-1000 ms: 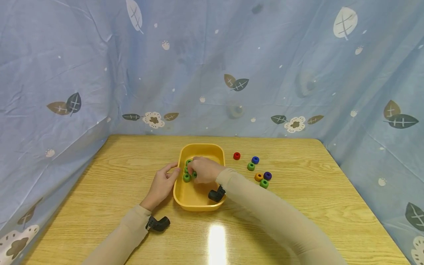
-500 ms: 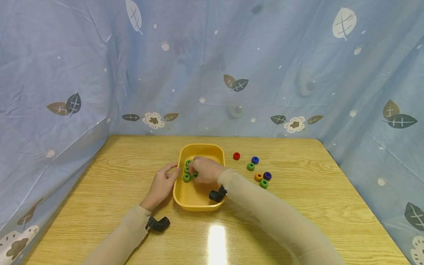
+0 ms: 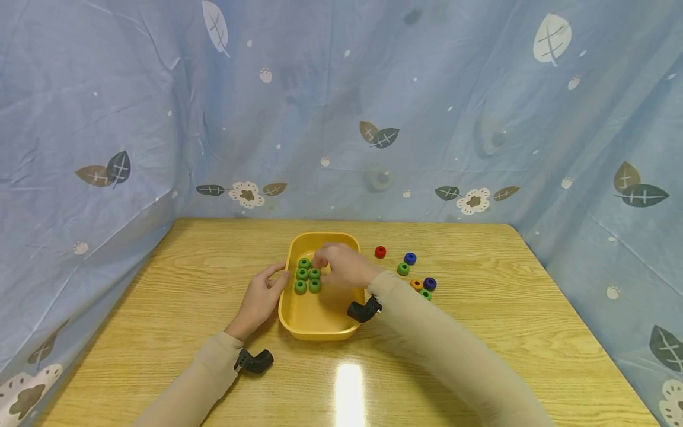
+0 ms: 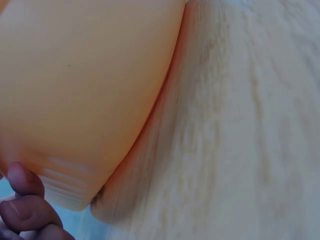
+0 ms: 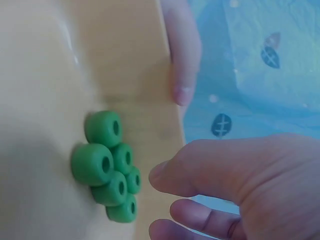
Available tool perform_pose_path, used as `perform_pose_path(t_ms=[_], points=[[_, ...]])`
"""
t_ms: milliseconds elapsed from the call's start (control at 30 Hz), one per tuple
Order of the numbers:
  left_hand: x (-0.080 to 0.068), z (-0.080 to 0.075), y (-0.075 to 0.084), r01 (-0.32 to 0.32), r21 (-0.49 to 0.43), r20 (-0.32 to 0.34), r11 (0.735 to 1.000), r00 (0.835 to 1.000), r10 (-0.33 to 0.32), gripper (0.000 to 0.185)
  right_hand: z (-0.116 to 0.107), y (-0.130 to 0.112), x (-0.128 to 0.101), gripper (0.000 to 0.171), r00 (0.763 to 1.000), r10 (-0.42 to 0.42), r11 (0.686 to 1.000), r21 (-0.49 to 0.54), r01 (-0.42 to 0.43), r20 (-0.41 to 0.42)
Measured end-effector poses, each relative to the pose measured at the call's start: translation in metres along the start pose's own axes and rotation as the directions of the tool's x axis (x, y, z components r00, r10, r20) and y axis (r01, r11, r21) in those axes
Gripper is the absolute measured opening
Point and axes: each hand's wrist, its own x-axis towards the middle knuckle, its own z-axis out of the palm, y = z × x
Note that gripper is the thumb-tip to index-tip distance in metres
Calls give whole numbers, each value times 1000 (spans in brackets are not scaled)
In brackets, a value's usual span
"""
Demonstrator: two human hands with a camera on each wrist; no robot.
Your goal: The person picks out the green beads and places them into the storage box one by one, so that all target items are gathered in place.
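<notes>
In yellow tray [image 3: 320, 323], 6 green beads [image 3: 315, 286] clustered nr L wall, R hand [image 3: 344, 265] just above, fingers bent, narrow gap to thumb, L hand [image 3: 261, 296] w/ relaxed fingers touching tray's L side, mixed-colour beads [image 3: 430, 283] on table [image 3: 533, 344] to R.

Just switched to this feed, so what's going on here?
A person's left hand touches the side of a yellow tray. Their right hand is over it, near six green beads grouped inside, with nothing visible in its grip. Six other beads lie on the table to the tray's right.
</notes>
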Motion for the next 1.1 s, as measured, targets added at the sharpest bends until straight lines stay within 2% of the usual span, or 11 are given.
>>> perform_pose_path(t_ms=[267,433,600,800,1100], points=[[-3,0,1,-13,-19,3,1000,1000,13,51,-15,3,-20,21,997,72,997,10,-72,-38],[-4,0,1,-11,-13,5,1000,1000,11,51,-19,7,-34,21,990,108,994,22,-107,-93],[-4,1,2,-10,-13,4,1000,1000,10,51,-24,14,-48,20,975,135,991,40,-130,-175],[-4,1,3,-13,-13,1,1000,1000,13,51,-29,22,-63,18,958,187,981,91,-171,-217],[-5,3,3,4,-21,-2,1000,1000,-4,50,-28,37,-81,20,930,226,973,102,-205,-290]])
